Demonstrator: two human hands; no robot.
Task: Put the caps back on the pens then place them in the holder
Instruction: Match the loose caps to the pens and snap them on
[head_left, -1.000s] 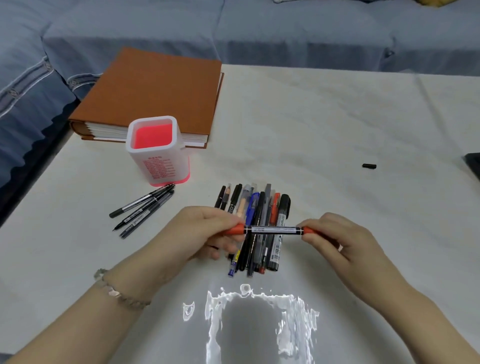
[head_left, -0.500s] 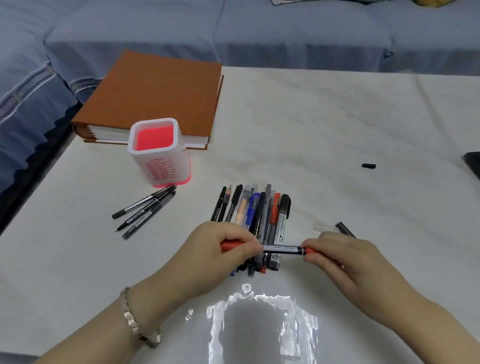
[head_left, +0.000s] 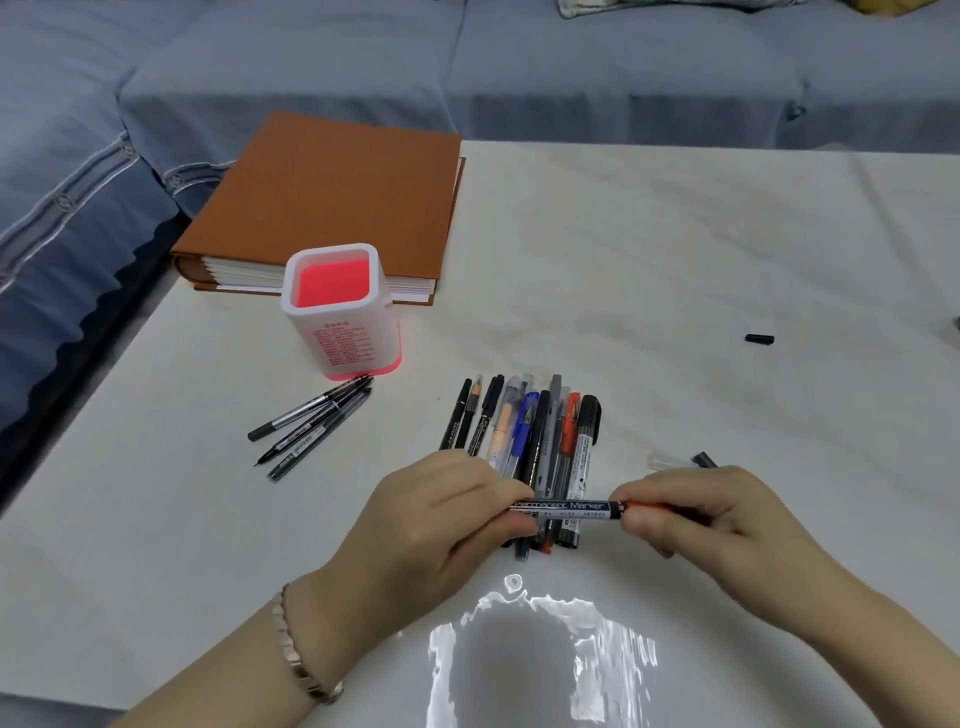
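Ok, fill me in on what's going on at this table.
A person is working on a permanent marker, held level over a row of pens lying on the table. The left hand grips one end and the right hand pinches the orange cap at the other, apparently pressing it on. The pen holder stands behind, with no pens showing in it. Three more pens lie beside it, and a small black cap sits alone far to the right.

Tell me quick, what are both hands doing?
Left hand: grips the marker at its left end.
Right hand: pinches the marker's orange right end.
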